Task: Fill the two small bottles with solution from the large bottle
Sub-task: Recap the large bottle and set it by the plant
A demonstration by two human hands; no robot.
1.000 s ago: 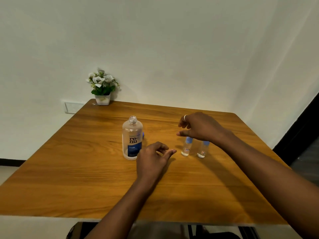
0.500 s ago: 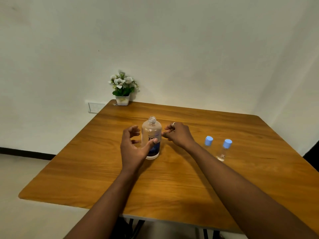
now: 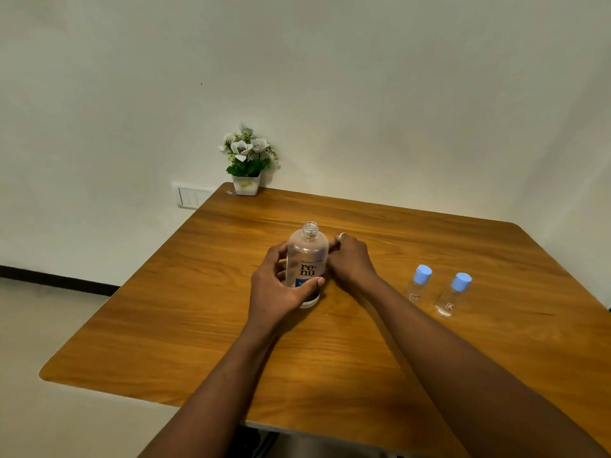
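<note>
The large bottle (image 3: pixel 307 259) stood upright and uncapped on the wooden table (image 3: pixel 330 358). The left hand (image 3: pixel 274 292) gripped it from its left, thumb across the lower label. The right hand (image 3: pixel 352 262) lay against the bottle's right side with fingers curled; what they held was hidden. Well to the right of the bottle stood the nearer small bottle (image 3: pixel 418 284) and, just beyond it, the farther small bottle (image 3: pixel 453 295), both blue-capped. Far behind the bottle, to its left, a potted flower (image 3: pixel 246 160) sat at the table's corner.

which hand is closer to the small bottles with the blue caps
Right. The right hand sits beside the large bottle, on the side facing the small bottles; the left hand grips its far side.
</note>
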